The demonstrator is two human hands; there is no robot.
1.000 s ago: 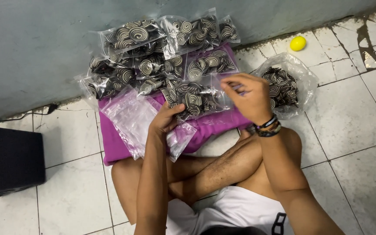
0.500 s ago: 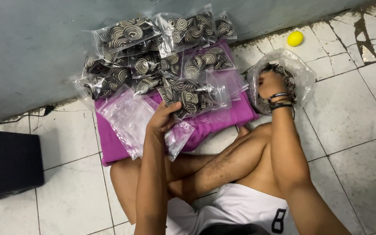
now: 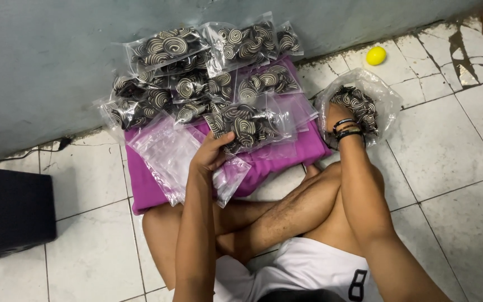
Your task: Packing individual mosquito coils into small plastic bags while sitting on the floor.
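The grey wall (image 3: 40,72) and white tiled floor (image 3: 459,168) frame the scene, with a black box (image 3: 6,212) at the left edge. A purple cloth (image 3: 275,159) lies spread on the floor at the foot of the wall, just ahead of the person's crossed legs. On it, and leaning against the wall, sits a heap of filled clear bags of spiral-patterned pieces (image 3: 197,84). Nearer the person lies a stack of empty clear zip bags (image 3: 169,154).

To the right of the cloth, a large open plastic bag of loose spiral pieces (image 3: 364,103) rests on the tiles. The right hand (image 3: 339,114) is plunged into it; whether the fingers have closed on pieces cannot be told. The left hand (image 3: 213,154) rests curled on the empty bags, its fingertips touching a partly filled bag (image 3: 247,126).

The step looks like gathering loose pieces to fill a small bag. Next, the handful needs carrying over while the left hand holds a bag mouth open.

A small yellow ball (image 3: 375,55) lies near the wall.
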